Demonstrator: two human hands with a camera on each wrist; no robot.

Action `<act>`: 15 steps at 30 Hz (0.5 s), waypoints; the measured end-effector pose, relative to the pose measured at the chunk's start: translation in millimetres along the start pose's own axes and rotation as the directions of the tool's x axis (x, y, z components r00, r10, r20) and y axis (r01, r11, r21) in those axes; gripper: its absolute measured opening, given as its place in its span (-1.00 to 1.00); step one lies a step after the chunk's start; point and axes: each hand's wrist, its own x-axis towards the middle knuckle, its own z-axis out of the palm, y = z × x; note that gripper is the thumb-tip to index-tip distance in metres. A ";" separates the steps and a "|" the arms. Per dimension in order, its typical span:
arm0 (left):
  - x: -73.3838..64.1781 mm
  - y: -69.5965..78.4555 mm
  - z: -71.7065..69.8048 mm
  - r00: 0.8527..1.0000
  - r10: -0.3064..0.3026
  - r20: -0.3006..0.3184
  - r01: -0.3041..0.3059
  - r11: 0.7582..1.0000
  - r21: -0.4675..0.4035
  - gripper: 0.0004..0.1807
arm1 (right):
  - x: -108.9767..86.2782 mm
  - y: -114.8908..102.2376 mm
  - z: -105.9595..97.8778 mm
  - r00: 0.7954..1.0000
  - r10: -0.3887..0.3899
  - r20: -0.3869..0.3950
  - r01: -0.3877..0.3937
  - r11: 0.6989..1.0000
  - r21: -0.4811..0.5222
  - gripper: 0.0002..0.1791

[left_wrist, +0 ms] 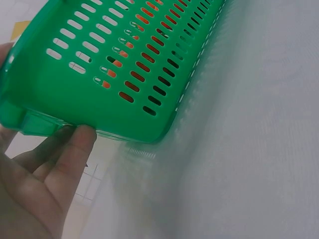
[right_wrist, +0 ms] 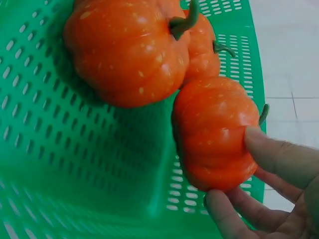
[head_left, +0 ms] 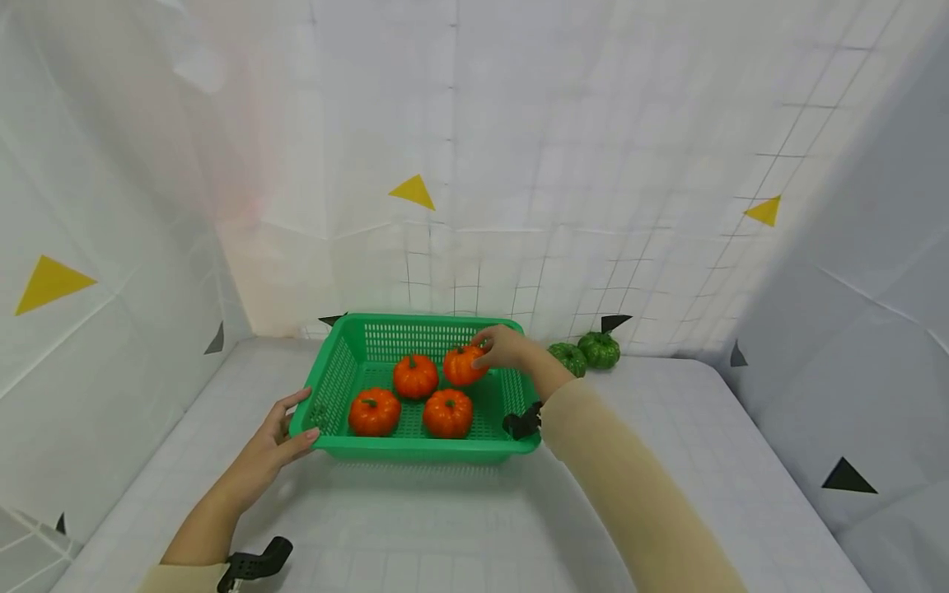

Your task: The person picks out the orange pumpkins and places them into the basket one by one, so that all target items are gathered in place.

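Note:
A green plastic basket [head_left: 423, 445] with slotted walls stands on the white table. Three small orange pumpkins, one at the front left [head_left: 374, 412], one behind it [head_left: 415, 376] and one at the front right [head_left: 448, 413], lie inside. My right hand [head_left: 504, 346] pinches a fourth orange pumpkin [right_wrist: 219, 134] at the back right of the basket, thumb on one side and fingertips on the other. At the basket's left end, my left hand [head_left: 278, 441] grips the rim; in the left wrist view its fingers [left_wrist: 75, 159] press against the green edge.
Two green pumpkins, one nearer [head_left: 567, 358] and one farther right [head_left: 599, 350], sit on the table behind my right forearm. White sheeting [head_left: 519, 165] with yellow and black triangles encloses the back and both sides of the table [head_left: 415, 527].

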 end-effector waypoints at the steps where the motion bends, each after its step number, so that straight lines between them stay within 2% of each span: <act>1: 0.0 -0.1 -0.3 1.000 0.001 0.000 -0.001 1.000 -0.001 -0.18 | 1.3 0.5 1.6 1.000 0.003 0.004 -0.003 1.000 0.008 -0.47; 9: -0.5 0.8 -0.1 1.000 -0.003 -0.002 0.003 1.000 -0.003 -0.18 | 12.4 3.8 12.6 1.000 0.009 0.000 -0.009 1.000 -0.017 -0.48; 15: 0.2 0.1 1.1 1.000 -0.005 -0.003 0.005 1.000 -0.007 -0.19 | 15.1 6.3 18.0 0.999 0.032 -0.001 -0.032 0.999 0.004 -0.48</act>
